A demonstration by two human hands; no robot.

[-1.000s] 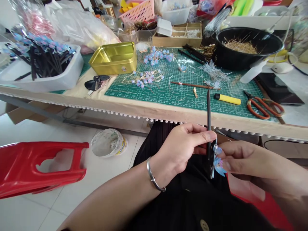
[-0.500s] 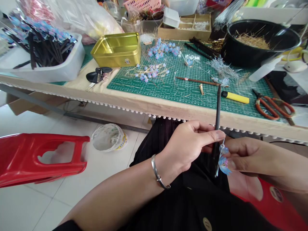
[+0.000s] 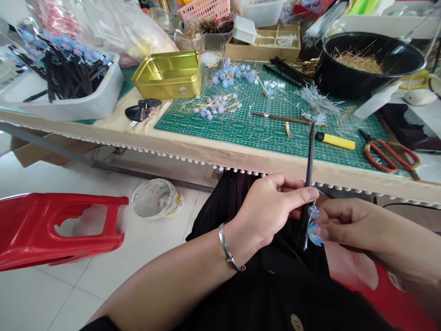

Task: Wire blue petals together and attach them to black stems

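Note:
My left hand pinches a slim black stick that stands nearly upright over my lap. Blue flowers with pink centres hang along the stick's lower part, on a thin pale wire under my left thumb. From the other side, my right hand has its fingers closed on the edge of these flowers; part of its grip is hidden. On the green cutting mat beyond lie a thin brown stick, a small gold clip and a yellow cutter.
Orange-handled scissors lie at the mat's right, below a black bowl. A gold tin and a white tray of black sticks stand left. A red stool and bucket are on the floor.
The stick and flowers have shifted slightly left in view, with my right hand moving along with them. My left hand keeps its hold.

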